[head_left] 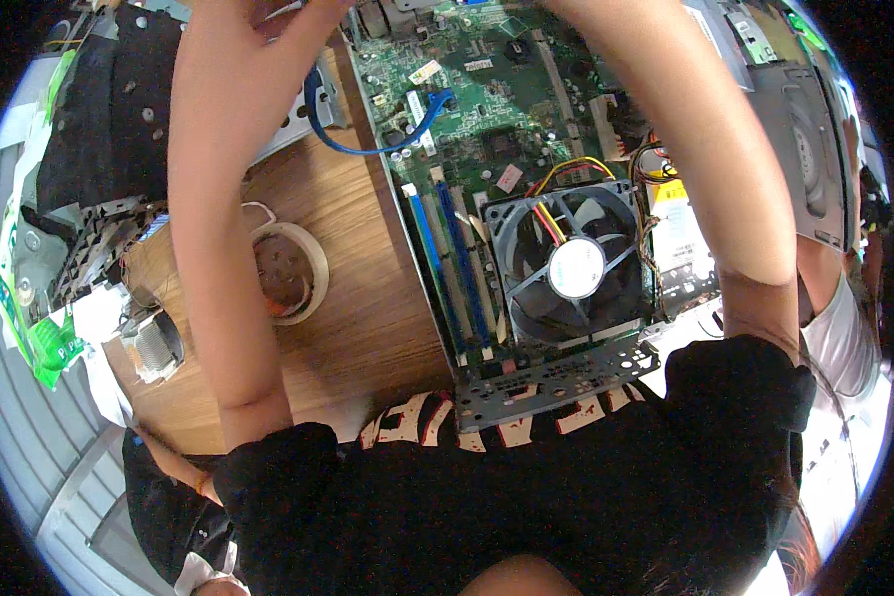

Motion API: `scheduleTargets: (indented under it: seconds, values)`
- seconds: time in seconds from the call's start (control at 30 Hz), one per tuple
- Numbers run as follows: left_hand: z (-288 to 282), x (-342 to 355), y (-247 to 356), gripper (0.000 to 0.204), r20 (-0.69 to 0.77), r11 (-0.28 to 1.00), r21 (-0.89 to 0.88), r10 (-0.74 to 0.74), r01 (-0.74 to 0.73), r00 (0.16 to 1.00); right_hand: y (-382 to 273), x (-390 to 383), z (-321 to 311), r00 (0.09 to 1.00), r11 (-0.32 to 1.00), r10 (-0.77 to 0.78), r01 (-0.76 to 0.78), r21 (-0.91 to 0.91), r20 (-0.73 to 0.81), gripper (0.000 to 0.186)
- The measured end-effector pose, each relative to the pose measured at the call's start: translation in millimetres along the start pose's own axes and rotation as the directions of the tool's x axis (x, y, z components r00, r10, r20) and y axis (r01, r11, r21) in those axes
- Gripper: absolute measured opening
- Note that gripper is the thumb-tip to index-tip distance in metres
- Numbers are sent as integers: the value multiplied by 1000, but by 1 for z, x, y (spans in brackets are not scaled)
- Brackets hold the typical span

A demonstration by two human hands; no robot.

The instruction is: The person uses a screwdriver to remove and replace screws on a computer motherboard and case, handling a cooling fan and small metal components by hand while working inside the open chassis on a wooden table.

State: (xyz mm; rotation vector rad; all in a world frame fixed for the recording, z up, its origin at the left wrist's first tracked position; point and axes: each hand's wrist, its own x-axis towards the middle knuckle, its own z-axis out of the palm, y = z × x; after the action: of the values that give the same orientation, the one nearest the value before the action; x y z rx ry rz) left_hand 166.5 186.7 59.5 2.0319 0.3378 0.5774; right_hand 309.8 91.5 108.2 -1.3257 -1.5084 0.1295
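My left hand [253, 45] reaches up to the top edge beside the motherboard [487, 99]. Its fingers are mostly cut off, and a bit of grey metal shows by the thumb; whether it is held I cannot tell. My right forearm [705, 119] crosses the right of the opened computer, and its hand lies beyond the top edge. A blue cable [368, 151] loops over the board's left edge. Closer to me sit blue memory slots [462, 263] and a black cooling fan [576, 263] with red, yellow and black wires. A perforated metal case panel [556, 382] faces my chest.
A roll of pale tape [318, 273] lies on the wooden table [368, 328] near my left forearm. Dark metal parts [99, 119] and a finned heatsink [154, 348] are at the left. A grey drive-like part [810, 159] stands at the right. Other people are at both sides.
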Motion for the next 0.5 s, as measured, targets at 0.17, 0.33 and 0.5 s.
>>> scheduleTargets:
  seconds: [0.17, 0.33, 0.5]
  values:
    - [31, -26, 54, 32, -132, 979, 205, 36, -8, 991, -11, -56, -37, 972, 984, 175, -177, 3, -159, 25]
    - [14, -7, 33, 27, 180, 975, -184, 162, -129, 970, -1, -116, -81, 904, 936, 344, -351, 21, -255, 25]
    - [17, -13, 17, 22, 204, 995, -86, 60, -43, 977, 10, -150, -102, 859, 904, 420, -425, 48, -292, 25]
